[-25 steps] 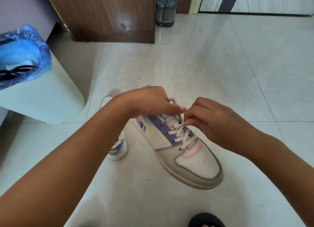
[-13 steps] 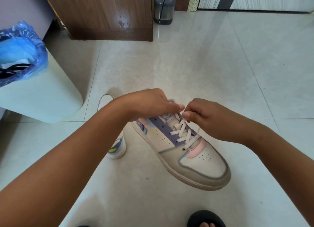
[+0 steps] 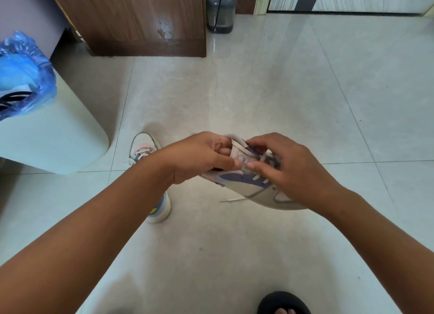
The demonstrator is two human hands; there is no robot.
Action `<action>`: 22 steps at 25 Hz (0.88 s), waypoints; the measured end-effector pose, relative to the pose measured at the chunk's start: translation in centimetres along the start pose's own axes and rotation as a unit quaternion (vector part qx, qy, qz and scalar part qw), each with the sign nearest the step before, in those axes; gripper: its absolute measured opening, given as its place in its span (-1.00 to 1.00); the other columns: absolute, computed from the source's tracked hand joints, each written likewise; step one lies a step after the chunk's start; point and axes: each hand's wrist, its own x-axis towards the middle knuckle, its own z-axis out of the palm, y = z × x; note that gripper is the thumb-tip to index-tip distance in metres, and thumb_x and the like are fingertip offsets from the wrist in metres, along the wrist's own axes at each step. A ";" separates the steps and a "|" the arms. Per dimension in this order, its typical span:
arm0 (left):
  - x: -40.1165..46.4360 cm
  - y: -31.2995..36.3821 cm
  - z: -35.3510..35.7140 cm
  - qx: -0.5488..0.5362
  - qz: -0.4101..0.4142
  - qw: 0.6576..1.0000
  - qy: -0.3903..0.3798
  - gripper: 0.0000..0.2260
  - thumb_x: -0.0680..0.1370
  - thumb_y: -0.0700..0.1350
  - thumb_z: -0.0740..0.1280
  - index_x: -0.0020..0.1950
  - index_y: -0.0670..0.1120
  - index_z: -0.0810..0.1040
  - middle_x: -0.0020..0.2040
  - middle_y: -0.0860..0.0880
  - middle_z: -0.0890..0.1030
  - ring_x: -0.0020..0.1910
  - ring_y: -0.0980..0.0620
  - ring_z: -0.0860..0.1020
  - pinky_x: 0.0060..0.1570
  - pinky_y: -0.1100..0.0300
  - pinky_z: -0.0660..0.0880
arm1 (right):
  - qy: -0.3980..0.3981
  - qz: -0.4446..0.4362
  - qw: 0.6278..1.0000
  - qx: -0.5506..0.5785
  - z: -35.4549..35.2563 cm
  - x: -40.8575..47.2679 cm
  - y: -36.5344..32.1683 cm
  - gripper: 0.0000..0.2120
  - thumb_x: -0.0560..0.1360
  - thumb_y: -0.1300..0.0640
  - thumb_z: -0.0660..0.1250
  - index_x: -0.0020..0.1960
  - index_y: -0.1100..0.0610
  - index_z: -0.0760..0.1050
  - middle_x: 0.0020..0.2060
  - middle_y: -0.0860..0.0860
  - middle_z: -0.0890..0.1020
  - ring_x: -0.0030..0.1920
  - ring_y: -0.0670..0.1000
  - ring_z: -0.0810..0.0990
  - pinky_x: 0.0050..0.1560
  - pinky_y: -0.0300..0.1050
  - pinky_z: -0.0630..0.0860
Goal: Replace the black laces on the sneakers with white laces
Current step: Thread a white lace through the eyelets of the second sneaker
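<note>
Pale tiled floor (image 3: 258,90). My left hand (image 3: 199,158) grips the sneaker (image 3: 246,186) at its heel; my right hand (image 3: 291,170) pinches its white lace (image 3: 258,176).

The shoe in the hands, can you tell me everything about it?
The sneaker is cream with purple panels, a pink patch and grey trim, and looks like smooth leather. White laces cross its front; one loose end hangs below. It is held tilted above the floor. The left hand grips its heel and the right hand covers its top.
</note>
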 end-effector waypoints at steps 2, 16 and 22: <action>0.0 -0.2 0.1 0.014 0.001 1.000 0.015 -0.82 0.50 -0.33 0.34 0.09 -0.23 0.59 -0.01 -0.12 0.68 -0.03 -0.03 0.65 0.01 0.14 0.56 | 0.034 -0.015 0.999 0.014 0.5 0.0 0.2 -0.82 0.50 0.11 0.36 0.08 0.09 0.49 -0.11 -0.07 0.55 -0.11 -0.01 0.56 -0.08 -0.12 0.52; 0.1 -0.6 1.4 -0.002 -0.049 0.995 0.089 -0.84 0.49 -0.23 0.40 0.06 -0.18 0.62 -0.01 -0.15 0.68 0.05 -0.12 0.63 0.17 -0.09 0.52 | 0.216 -0.081 0.962 -0.146 5.2 -1.3 1.2 -0.71 0.54 0.18 0.17 -0.01 0.26 0.65 -0.03 0.24 0.63 -0.10 0.23 0.61 -0.11 0.06 0.52; 0.4 -1.2 2.7 -0.019 -0.035 0.995 0.095 -0.82 0.52 -0.29 0.35 0.10 -0.14 0.56 -0.15 -0.03 0.68 -0.21 0.14 0.62 -0.17 0.17 0.56 | 0.142 0.063 0.985 -0.076 5.0 -0.3 0.5 -0.74 0.45 0.10 0.22 -0.14 0.18 0.66 -0.08 0.14 0.59 -0.06 0.22 0.53 -0.10 0.04 0.42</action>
